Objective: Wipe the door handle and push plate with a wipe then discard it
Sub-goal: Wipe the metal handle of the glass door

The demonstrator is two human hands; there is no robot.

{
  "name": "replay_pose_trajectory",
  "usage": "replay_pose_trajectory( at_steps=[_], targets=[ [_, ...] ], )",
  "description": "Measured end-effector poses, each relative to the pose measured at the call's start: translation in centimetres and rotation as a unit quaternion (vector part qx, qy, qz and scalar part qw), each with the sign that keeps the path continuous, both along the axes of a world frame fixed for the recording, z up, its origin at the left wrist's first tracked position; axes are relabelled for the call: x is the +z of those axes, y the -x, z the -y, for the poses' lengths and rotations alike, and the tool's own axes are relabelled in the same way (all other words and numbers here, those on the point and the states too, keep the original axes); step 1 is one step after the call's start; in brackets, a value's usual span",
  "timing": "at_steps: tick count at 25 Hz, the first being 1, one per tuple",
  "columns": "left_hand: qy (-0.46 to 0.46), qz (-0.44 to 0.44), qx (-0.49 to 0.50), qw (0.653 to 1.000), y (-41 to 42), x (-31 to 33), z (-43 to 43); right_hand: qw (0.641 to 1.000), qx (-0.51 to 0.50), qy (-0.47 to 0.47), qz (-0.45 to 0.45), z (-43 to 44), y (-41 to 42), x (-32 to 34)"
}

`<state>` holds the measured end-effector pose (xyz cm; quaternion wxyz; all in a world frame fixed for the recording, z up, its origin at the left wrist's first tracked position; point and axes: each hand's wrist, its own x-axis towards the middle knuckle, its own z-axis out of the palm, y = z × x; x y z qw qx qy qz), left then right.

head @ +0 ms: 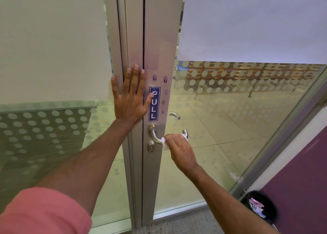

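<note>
The right hand [178, 148] and wipe [165, 144] hide the door handle's [155, 136] middle.

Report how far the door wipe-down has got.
Done: nothing can be confirmed as cleaned. In hand: the right hand presses the white wipe around the lever of the door handle, while the left hand lies flat on the door frame. Left: the purple smudges beside the PULL sign remain, and the wipe must yet go into the black bin at lower right.
</note>
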<state>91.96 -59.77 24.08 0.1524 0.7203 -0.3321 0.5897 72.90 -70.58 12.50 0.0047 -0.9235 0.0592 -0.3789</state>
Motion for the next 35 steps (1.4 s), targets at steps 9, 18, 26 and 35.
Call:
replay_pose_trajectory(
  at_steps=[9, 18, 26, 35],
  targets=[
    [0.0, 0.0, -0.002, 1.0, -0.1, -0.1, 0.0, 0.987, 0.032, -0.158, 0.013, 3.5, 1.0, -1.2],
    [0.003, 0.008, 0.003, 1.0, -0.5, -0.4, 0.3, 0.325, -0.014, -0.873, 0.363, 1.2, -1.1, 1.7],
    [0.005, 0.006, 0.008, 1.0, -0.6, -0.5, 0.3, 0.261, 0.073, -0.893, 0.359, -0.8, -0.5, 4.0],
    [0.009, 0.022, -0.018, 1.0, -0.6, -0.7, 0.3, 0.211, 0.035, -0.877, 0.43, -7.9, -5.0, 3.1]
  ],
)
